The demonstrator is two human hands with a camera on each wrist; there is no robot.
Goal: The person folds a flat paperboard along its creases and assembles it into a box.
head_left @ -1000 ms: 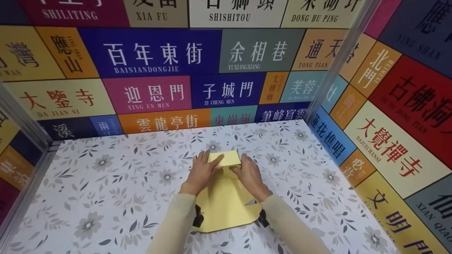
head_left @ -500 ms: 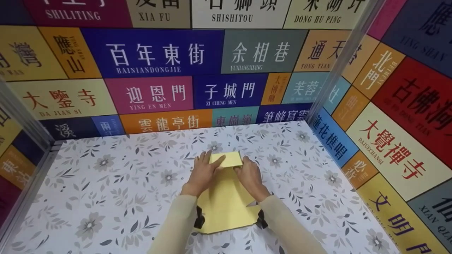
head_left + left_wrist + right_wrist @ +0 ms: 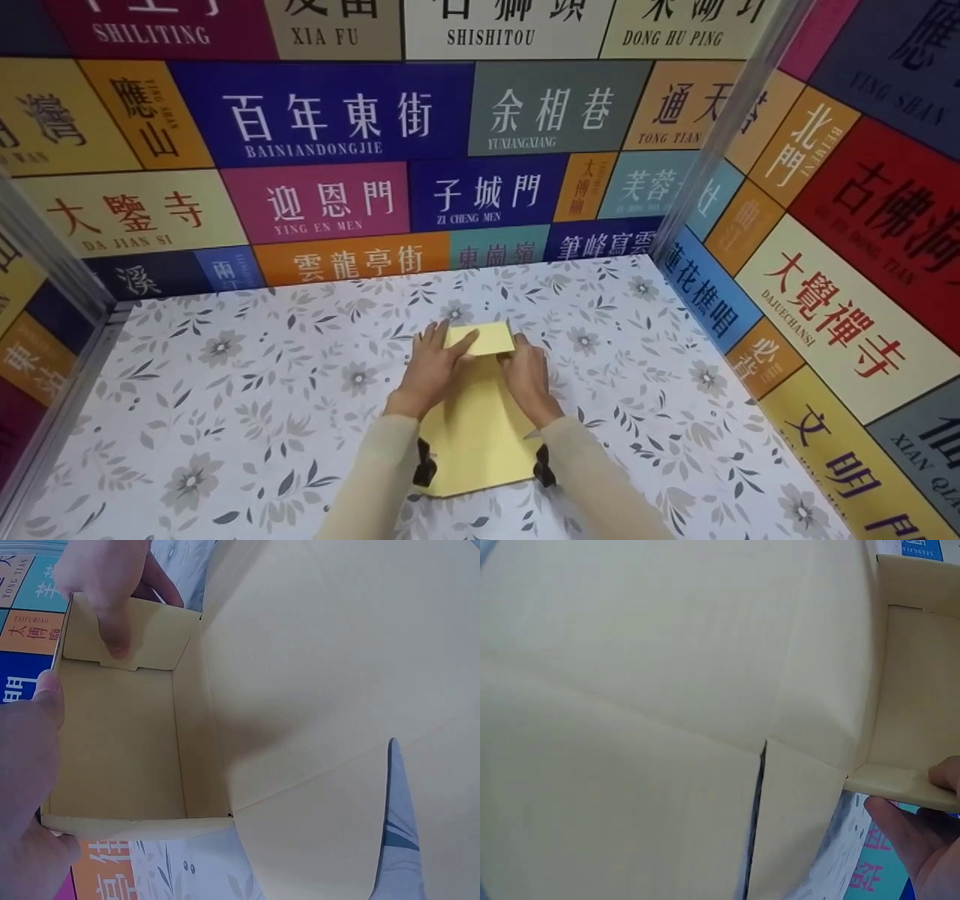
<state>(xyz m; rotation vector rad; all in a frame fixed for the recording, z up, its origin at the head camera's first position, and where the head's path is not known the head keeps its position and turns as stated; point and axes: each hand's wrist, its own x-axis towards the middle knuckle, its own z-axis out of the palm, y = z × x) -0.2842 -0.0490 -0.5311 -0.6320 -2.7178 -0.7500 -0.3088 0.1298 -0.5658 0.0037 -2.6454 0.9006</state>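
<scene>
Floral tabletop, lettered walls — sleeves flanking cardboard

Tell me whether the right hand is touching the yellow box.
Touching. In the right wrist view, the right hand pinches one wall of the box, thumb inside and a finger outside.

White floral-print table, yellow cardboard box, apparently resting on top
</scene>
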